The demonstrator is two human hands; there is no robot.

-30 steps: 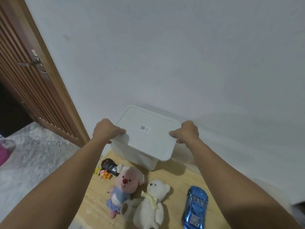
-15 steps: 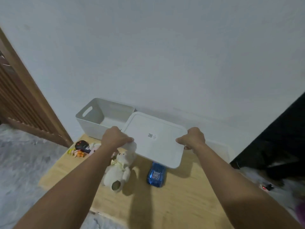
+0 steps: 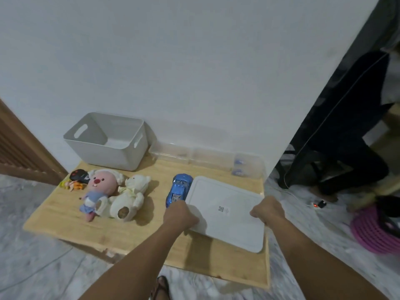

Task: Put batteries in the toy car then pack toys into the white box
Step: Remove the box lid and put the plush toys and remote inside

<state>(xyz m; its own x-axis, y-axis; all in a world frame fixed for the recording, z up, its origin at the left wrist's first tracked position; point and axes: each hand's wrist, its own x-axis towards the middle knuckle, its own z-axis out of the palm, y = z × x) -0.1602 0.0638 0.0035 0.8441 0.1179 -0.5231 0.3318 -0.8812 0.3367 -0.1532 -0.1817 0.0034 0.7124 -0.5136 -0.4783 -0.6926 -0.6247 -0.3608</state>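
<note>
Both hands hold the white lid (image 3: 225, 211) from my vantage: my left hand (image 3: 180, 215) grips its left edge with the fingers curled under and the thumb side on top, and my right hand (image 3: 268, 210) grips its right edge the same way; the lid is flat and slightly tilted, over the right end of the wooden board (image 3: 134, 232), its near right corner reaching past the board's edge; I cannot tell whether it rests on the board or hangs just above it. Next in size, the white box (image 3: 108, 141) stands open and upright at the board's far left, against the wall (image 3: 173, 61), with a slot handle showing in each short side; nothing shows inside it. To its right along the wall lies a clear plastic tray (image 3: 207, 158), with small blue things at its right end that are too blurred for me to name. Nearer me on the left lie a pink plush (image 3: 98, 189) in a blue outfit and a white teddy bear (image 3: 129, 193), touching each other, both on their backs; the blue toy car (image 3: 178, 189) sits just beside the lid's left edge, its near end behind my left hand; a black remote (image 3: 79, 175) and a small orange and yellow toy (image 3: 72, 185) lie at the board's far left corner, by the plush's head.
</note>
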